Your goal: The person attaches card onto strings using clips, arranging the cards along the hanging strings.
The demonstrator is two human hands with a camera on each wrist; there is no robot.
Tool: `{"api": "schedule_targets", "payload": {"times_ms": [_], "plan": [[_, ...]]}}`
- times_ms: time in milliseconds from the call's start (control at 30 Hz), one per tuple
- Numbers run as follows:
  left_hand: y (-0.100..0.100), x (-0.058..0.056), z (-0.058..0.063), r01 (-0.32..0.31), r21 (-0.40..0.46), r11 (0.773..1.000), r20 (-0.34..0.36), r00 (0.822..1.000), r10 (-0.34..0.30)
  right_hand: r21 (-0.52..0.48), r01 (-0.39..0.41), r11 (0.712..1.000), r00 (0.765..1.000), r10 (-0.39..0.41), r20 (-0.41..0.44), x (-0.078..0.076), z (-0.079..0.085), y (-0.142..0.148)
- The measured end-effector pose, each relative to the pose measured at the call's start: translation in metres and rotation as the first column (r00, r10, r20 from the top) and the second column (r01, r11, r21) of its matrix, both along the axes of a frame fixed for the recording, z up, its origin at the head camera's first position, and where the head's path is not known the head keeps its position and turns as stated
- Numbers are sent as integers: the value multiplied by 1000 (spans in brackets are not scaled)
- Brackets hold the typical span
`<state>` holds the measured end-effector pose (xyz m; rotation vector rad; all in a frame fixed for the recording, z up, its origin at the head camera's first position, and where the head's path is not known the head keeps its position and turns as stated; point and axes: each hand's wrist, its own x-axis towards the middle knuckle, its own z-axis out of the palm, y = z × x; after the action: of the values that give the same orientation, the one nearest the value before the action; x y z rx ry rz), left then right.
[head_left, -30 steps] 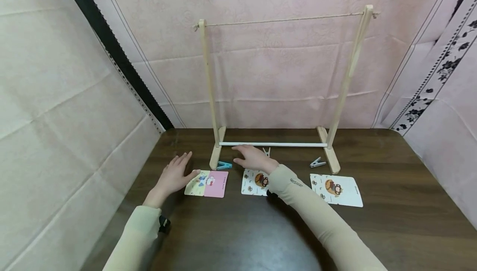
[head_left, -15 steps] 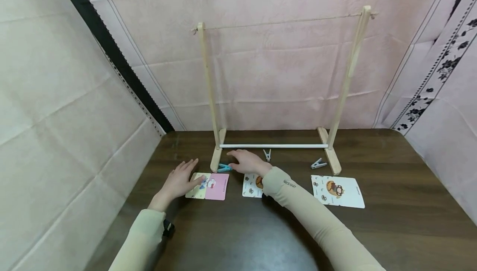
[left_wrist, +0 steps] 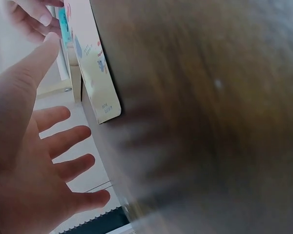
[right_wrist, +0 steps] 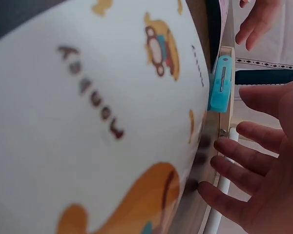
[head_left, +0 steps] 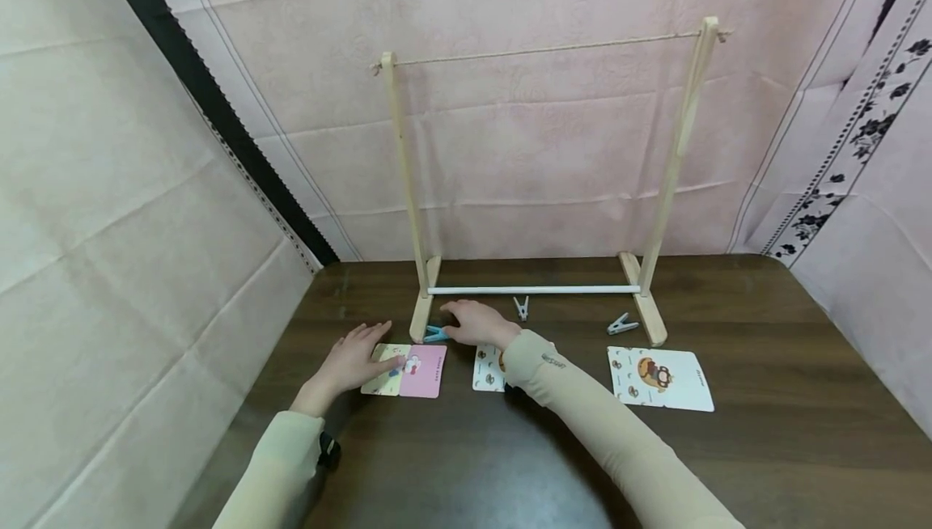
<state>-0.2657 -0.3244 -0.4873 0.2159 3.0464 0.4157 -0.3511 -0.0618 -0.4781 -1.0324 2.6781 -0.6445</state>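
Note:
My left hand (head_left: 353, 359), fingers spread, hovers over the yellow half of a yellow-and-pink card (head_left: 424, 374). In the left wrist view its thumb points along that card (left_wrist: 95, 73) and the other fingers are apart. My right hand (head_left: 476, 323) reaches to a blue clothespin (head_left: 434, 335) near the stand's left foot. In the right wrist view the thumb and loosely bent fingers stay apart beside the clothespin (right_wrist: 221, 83), not closed round it. Under the right wrist lies a white card (head_left: 486, 373) with monkey pictures, partly hidden by the sleeve.
A wooden stand (head_left: 688, 120) with a string (head_left: 546, 50) across its top and a white rod (head_left: 539, 289) below stands at the back. Two grey clothespins (head_left: 522, 307) lie in front of the rod and near the right foot. Another white monkey card (head_left: 680, 379) lies at right.
My right hand has moved slightly left and nearer, its thumb closing in on the blue clothespin. The left hand has shifted right over the yellow-and-pink card. The head view has tilted slightly up.

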Motion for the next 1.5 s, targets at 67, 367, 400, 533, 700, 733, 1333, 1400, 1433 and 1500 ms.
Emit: {"api": "schedule_targets", "payload": {"times_ms": [67, 367, 400, 533, 700, 733, 1333, 1400, 1433, 1500], "plan": [[0, 0, 0, 2, 8, 1000, 20, 1000, -2, 9, 4, 1000, 1000, -4, 1, -1, -1, -2], [4, -2, 0, 22, 104, 994, 111, 993, -33, 52, 8, 999, 999, -5, -51, -6, -6, -10], [4, -2, -1, 16, 112, 994, 123, 992, -30, 57, 5, 998, 998, -2, -55, -6, -7, -11], [5, -1, -2, 8, 146, 989, 148, 989, -30, 63, -2, 998, 999, 5, -49, -7, -8, -14], [6, 1, 0, 21, 190, 981, 174, 983, -55, 63, -17, 998, 999, 19, -40, -7, -7, -18], [6, 1, 0, 22, 192, 981, 183, 981, -57, 62, -20, 998, 999, 22, -37, -7, -7, -19], [11, 0, 12, 106, 229, 968, 215, 964, -157, 56, -51, 997, 991, 58, -123, -2, -3, -33], [11, 0, 12, 101, 223, 970, 217, 965, -150, 64, -46, 997, 991, 54, -126, -2, -4, -34], [11, 0, 12, 98, 219, 971, 218, 965, -146, 68, -44, 997, 990, 53, -131, -2, -4, -35], [11, 0, 12, 93, 207, 974, 218, 966, -139, 71, -40, 997, 990, 49, -133, -2, -5, -35]]}}
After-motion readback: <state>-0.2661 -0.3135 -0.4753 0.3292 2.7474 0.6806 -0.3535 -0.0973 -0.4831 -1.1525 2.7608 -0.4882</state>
